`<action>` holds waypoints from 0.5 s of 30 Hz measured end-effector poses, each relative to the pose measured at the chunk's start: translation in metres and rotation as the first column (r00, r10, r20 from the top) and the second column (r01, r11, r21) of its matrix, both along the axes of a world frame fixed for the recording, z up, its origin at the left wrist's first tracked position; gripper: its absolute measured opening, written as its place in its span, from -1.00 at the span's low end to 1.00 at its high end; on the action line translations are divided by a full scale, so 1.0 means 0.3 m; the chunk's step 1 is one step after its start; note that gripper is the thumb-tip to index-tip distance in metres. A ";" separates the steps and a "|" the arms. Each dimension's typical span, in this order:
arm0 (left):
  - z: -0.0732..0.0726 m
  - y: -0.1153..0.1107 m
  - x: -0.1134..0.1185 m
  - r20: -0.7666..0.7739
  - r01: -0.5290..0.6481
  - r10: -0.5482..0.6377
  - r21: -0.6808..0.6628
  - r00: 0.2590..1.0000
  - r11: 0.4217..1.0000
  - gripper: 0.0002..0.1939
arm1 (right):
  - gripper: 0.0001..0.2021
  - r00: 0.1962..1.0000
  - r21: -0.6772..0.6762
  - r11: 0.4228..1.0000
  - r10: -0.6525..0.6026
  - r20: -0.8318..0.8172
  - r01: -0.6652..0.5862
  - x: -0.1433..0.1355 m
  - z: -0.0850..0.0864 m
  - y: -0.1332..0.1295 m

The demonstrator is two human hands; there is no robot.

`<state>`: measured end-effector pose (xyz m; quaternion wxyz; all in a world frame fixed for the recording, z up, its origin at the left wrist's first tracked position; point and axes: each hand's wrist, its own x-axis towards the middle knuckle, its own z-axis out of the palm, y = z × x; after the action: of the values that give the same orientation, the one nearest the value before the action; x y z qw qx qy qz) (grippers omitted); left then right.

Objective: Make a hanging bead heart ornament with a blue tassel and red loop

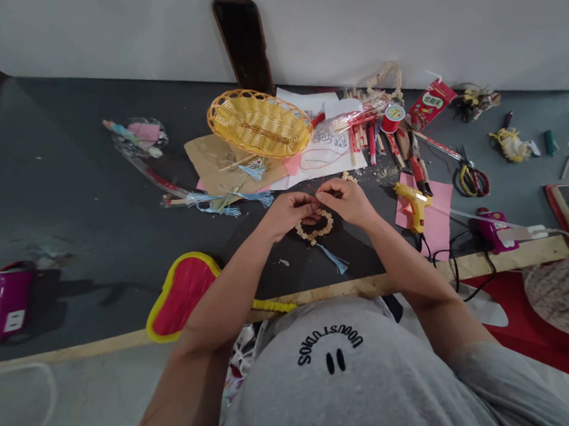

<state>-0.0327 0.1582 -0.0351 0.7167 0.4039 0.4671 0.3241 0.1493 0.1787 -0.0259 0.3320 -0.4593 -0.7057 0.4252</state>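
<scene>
A ring of small pale beads (329, 228), with a light blue tassel (335, 259) at its lower end, is right below my fingers. My left hand (290, 214) has its fingers curled at the ring's upper left edge, some of them reaching behind it. Close against it, my right hand (347, 201) pinches thumb and forefinger together just above the ring. Whatever sits between those fingertips is too small to make out. A few more pale beads (349, 177) lie behind my right hand.
Behind the hands stand a yellow wicker basket (257, 120), blue-tasselled pieces (219, 203) and a red thread spool (393, 118). To the right are a yellow glue gun (413, 204) on pink paper (438, 224) and scissors (471, 178). A red, yellow-edged piece (185, 293) lies by my left forearm.
</scene>
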 end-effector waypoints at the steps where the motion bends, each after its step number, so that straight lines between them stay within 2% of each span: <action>1: -0.001 0.000 -0.002 0.012 0.000 0.000 -0.006 1.000 1.000 -0.58 | -0.83 1.000 -0.037 0.999 -0.008 -0.030 0.007 -0.002 -0.001 -0.001; 5: -0.007 0.002 -0.003 0.038 0.002 -0.001 -0.026 0.999 1.000 -0.56 | -0.80 0.993 -0.086 0.996 -0.045 -0.113 0.035 -0.010 -0.001 -0.006; 15: -0.021 0.000 -0.004 0.057 -0.003 0.006 -0.046 0.998 0.999 -0.46 | -0.79 0.981 -0.101 0.985 -0.154 -0.114 0.143 -0.011 -0.011 -0.004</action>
<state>-0.0340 0.1582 -0.0415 0.7381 0.3768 0.4548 0.3261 0.1460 0.1773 -0.0293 0.3833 -0.4990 -0.6275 0.4586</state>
